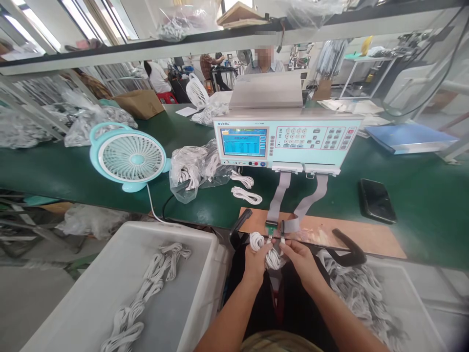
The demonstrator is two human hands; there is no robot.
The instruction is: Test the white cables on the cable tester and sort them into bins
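My left hand [255, 261] is closed on a coiled white cable [273, 259], with one connector end up against the small green circuit board [271, 227]. My right hand [297, 254] pinches the cable's other connector [282, 241] at a second black socket [282, 228]. Whether either plug is fully seated I cannot tell. Grey ribbon cables [279, 198] run from these sockets to the tester [282, 142], whose blue screen is lit. A wooden board [330, 234] lies along the bench edge under the sockets.
At left a white bin [183, 303] holds bundled cables; another bin [399, 288] at right holds a pile. On the green bench are a turquoise fan [128, 156], bagged cables [190, 168], two loose cable bundles [246, 195], a phone [377, 200] and a blue folder [410, 137]. People sit beyond.
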